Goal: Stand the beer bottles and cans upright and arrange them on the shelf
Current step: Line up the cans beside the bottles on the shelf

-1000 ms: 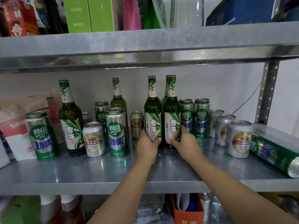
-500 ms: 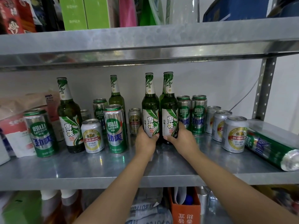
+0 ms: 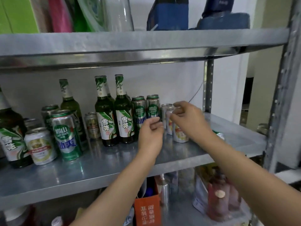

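A: Item to stand up?

B: Toppled green can (image 3: pixel 219 134). Lies on its side at the right end of the shelf (image 3: pixel 114 162), apart from the standing rows. Only a silver end and a strip of green on show; rest hidden behind the right forearm.

A: Long axis?

B: Flat to the shelf, judging by the end face. Exact heading not readable.

A: Nearest hand?

B: Right hand (image 3: pixel 187 119). Sits up and left of the can, in front of the silver cans (image 3: pixel 180 136), fingers half curled, nothing held. Contact with those cans not clear.

A: Other hand?

B: Left hand (image 3: pixel 150 134). Further left, before the tall green cans (image 3: pixel 138 110), loosely curled, empty. Two green bottles (image 3: pixel 105 115) upright just left of it.

A: Likely next?

B: Probably a reach down and to the right with the right hand, then a tip onto the base.
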